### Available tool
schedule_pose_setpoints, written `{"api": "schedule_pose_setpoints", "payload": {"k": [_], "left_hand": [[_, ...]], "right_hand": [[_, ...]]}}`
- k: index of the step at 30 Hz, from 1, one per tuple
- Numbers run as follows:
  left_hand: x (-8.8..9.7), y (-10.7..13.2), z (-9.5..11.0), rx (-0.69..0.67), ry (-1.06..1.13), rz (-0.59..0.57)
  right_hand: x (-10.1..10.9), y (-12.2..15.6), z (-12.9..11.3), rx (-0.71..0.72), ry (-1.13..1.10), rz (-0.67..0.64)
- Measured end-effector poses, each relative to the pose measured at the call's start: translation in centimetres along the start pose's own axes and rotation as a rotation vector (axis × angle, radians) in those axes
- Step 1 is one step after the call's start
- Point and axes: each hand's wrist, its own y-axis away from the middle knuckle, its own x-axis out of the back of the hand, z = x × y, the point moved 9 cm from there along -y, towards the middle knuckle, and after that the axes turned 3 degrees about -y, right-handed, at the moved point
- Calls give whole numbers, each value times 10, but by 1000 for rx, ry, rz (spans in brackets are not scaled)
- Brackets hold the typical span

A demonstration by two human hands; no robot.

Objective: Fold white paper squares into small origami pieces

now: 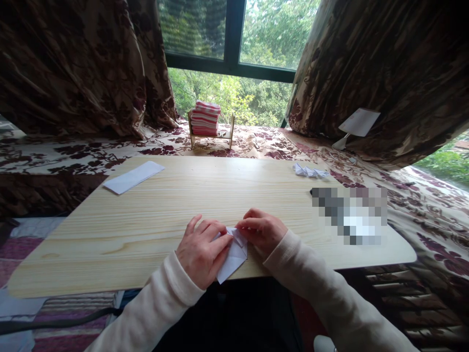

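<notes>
A partly folded sheet of white paper (pixel 233 261) lies at the front edge of the wooden table (pixel 183 200), its lower point reaching over the edge. My left hand (pixel 203 250) covers its left side, with thumb and fingers closed on the paper. On the upper right corner, my right hand (pixel 261 231) pinches a fold between thumb and fingertips. Creases and a raised flap show between the two hands. Parts of the paper under the fingers are hidden.
A flat stack of white paper (pixel 134 177) lies at the table's back left. Several small folded paper pieces (pixel 310 171) sit at the back right, behind a blurred-out object (pixel 350 215). Beyond stand a small rack with folded striped cloths (pixel 205 120) and a white lamp (pixel 359 122).
</notes>
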Motion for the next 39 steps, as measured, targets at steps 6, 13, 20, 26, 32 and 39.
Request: {"api": "schedule_pose_setpoints", "payload": {"k": [6, 13, 20, 26, 32, 39], "left_hand": [[-1, 0, 0, 15, 9, -14], [-8, 0, 2, -6, -90, -69], [-8, -7, 6, -11, -127, -70], [-9, -15, 8, -3, -162, -59], [-12, -12, 5, 29, -159, -75], [-13, -11, 3, 36, -156, -100]], "right_hand": [[0, 2, -3, 27, 4, 4], [1, 2, 1, -24, -1, 17], [3, 4, -2, 15, -20, 51], [6, 7, -2, 8, -11, 80], [8, 14, -11, 82, 77, 128], [7, 18, -15, 116, 144, 120]]}}
